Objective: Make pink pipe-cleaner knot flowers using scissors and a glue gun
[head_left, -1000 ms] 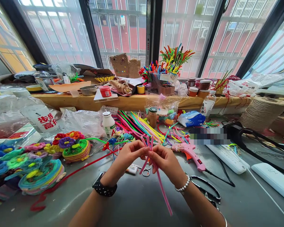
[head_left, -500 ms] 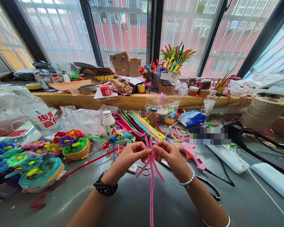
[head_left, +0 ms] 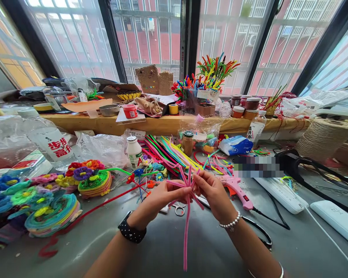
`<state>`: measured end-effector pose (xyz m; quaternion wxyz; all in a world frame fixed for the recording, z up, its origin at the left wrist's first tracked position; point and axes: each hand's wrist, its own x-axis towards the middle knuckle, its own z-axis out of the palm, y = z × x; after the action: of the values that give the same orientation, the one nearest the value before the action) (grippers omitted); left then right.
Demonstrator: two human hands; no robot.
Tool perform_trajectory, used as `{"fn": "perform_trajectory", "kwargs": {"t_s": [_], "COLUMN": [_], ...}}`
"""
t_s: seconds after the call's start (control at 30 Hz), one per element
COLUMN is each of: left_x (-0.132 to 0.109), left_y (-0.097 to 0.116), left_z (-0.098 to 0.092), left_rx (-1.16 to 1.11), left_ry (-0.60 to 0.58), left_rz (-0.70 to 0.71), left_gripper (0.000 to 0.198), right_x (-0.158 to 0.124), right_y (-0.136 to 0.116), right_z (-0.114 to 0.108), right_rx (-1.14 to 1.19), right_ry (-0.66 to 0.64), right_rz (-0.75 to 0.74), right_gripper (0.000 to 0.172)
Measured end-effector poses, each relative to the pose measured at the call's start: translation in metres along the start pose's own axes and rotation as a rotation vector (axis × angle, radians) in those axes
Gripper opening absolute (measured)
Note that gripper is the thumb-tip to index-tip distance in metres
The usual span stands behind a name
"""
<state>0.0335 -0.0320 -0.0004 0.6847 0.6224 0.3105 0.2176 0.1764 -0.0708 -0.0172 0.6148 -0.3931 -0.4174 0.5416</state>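
Pink pipe cleaners (head_left: 186, 231) radiate from one crossing point between my hands, with one long stem hanging straight down over the grey table. My left hand (head_left: 165, 197) pinches the bunch at its centre, thumb on top. On the other side, the fingers of my right hand (head_left: 210, 191) are closed on one of the short upper arms. Just behind the hands lie a pink glue gun (head_left: 239, 191) and a bundle of loose coloured pipe cleaners (head_left: 165, 148). A pair of scissors (head_left: 179, 209) shows partly below my left hand, its rest hidden.
Finished pipe-cleaner flowers and coiled discs (head_left: 52, 212) crowd the left. A white bottle (head_left: 134, 152) and a brown jar (head_left: 187, 143) stand at the back. To the right are a white power strip (head_left: 281, 195), cables and a twine spool (head_left: 324, 139).
The pink arms have spread wider, one now pointing left over my left hand. My left thumb has shifted onto the centre, and my right hand has moved slightly right.
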Motion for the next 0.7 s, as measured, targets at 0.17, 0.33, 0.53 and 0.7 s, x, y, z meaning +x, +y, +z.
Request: {"fn": "perform_trajectory", "kwargs": {"t_s": [0.17, 0.33, 0.53, 0.7], "left_x": [0.0028, 0.0033, 0.0027, 0.0036], "left_y": [-0.0001, -0.0014, -0.0008, -0.0009], "left_z": [0.0029, 0.0018, 0.003, 0.0014], "left_rx": [0.031, 0.076, 0.072, 0.091], "left_ry": [0.042, 0.156, 0.222, 0.209], "left_rz": [-0.044, -0.034, -0.01, 0.018], "left_gripper": [0.032, 0.034, 0.034, 0.032], "right_x": [0.0003, 0.0005, -0.0004, 0.0001], "right_y": [0.0019, 0.002, 0.0027, 0.004], "right_z": [0.0009, 0.0003, 0.001, 0.0004], "right_rx": [0.024, 0.037, 0.104, 0.172], "right_ry": [0.002, 0.029, 0.056, 0.047], "right_rz": [0.019, 0.0, 0.009, 0.047], "right_gripper": [0.02, 0.019, 0.019, 0.018]}}
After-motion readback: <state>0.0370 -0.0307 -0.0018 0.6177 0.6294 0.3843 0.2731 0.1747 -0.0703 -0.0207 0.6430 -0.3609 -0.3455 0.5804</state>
